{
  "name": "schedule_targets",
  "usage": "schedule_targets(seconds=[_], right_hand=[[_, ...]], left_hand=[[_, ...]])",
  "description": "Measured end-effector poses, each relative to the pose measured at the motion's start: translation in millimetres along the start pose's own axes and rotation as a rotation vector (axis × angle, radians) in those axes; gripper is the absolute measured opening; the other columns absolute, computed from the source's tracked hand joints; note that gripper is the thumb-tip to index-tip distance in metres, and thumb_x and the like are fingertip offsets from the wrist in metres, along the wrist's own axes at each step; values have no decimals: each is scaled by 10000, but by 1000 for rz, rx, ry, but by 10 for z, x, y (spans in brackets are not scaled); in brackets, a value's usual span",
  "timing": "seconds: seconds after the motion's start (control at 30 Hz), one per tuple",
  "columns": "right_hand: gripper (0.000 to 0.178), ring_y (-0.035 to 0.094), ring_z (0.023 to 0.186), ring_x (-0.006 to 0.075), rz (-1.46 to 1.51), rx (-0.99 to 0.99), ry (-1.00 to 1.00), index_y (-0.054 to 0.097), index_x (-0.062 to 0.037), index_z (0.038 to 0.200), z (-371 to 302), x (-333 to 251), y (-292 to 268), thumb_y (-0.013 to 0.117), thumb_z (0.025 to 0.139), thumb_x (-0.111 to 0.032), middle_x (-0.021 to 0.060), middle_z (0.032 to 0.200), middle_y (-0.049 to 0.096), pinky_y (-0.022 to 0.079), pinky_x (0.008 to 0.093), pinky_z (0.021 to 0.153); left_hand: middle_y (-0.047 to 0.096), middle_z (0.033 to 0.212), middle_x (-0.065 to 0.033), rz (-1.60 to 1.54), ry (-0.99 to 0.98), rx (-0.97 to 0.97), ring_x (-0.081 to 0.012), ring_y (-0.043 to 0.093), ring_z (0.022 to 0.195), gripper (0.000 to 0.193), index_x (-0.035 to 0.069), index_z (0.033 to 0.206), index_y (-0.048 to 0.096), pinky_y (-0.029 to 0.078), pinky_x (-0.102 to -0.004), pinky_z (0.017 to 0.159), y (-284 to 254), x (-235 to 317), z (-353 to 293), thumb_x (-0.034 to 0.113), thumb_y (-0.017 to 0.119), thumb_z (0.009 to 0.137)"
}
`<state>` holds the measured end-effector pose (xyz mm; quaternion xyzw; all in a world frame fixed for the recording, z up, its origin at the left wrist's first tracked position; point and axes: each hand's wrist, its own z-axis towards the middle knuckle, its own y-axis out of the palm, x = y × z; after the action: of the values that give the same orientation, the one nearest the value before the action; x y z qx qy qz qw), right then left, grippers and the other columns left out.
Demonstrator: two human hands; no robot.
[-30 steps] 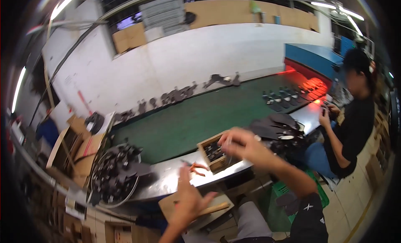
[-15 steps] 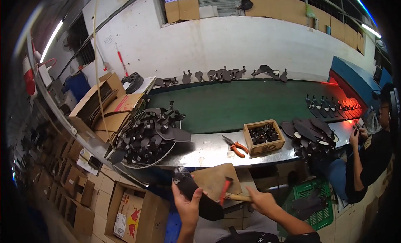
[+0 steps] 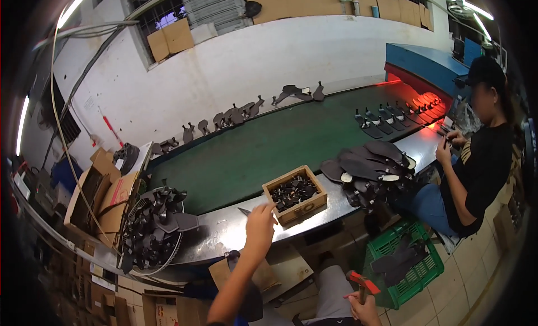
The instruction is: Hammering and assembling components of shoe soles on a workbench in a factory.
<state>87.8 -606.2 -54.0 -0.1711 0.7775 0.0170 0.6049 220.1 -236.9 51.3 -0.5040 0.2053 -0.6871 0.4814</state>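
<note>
My left hand is over the steel bench edge, beside the near left corner of a wooden box of small dark pieces. Its fingers look curled. It covers most of the pliers, and only the jaws show; whether it grips them or a small piece is hidden. Low on the right, my right hand is closed round the handle of a red-headed hammer, held upright. A dark sole-shaped piece lies partly under my left forearm, near a tan board.
A green conveyor belt runs behind the bench. A wire basket of dark parts stands left; dark soles are piled right. A green crate is on the floor. Another person sits at right, handling something small.
My left hand has let go of the dark sole-shaped piece and reached up to the bench by the box. My right hand has moved right and down with the hammer. The view has turned right.
</note>
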Motion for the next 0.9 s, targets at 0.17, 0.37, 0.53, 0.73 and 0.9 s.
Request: schedule_targets(seconds=[0.17,0.37,0.53,0.73,0.9], right_hand=[[170,441,482,24,62,-72,-10,720,-11,1000,343,-58,120,637,924,-138,-70,562,501,362,240,460],[161,456,525,17,189,-28,-97,728,-32,1009,437,-373,48,658,902,-130,-55,595,542,366,213,508],[123,682,644,228,12,30,-319,715,-49,940,707,-653,-9,698,844,-124,133,694,658,510,329,599],[225,681,844,104,424,-305,-419,676,-5,1115,1000,-1520,165,688,905,-84,72,923,711,534,243,729],[279,561,660,44,229,-510,-400,655,-26,1113,812,-2049,717,736,871,-141,10,868,669,448,208,598]], left_hand=[[648,1022,-147,397,323,-3,-329,615,970,199,39,1011,675,519,-417,851,1038,-537,1107,62,637,817],[667,952,-125,467,335,-88,-301,628,924,99,20,841,712,534,-413,759,1093,-374,1202,95,651,818],[691,980,-126,58,276,119,-256,672,850,146,3,928,731,551,-368,717,659,-79,895,115,689,844],[718,976,-52,-708,-26,-25,-108,661,808,159,27,986,749,532,-216,689,-366,737,-254,22,740,827],[710,988,-89,-619,32,14,-172,693,869,198,22,991,739,559,-266,750,-943,846,-983,-36,723,802]])
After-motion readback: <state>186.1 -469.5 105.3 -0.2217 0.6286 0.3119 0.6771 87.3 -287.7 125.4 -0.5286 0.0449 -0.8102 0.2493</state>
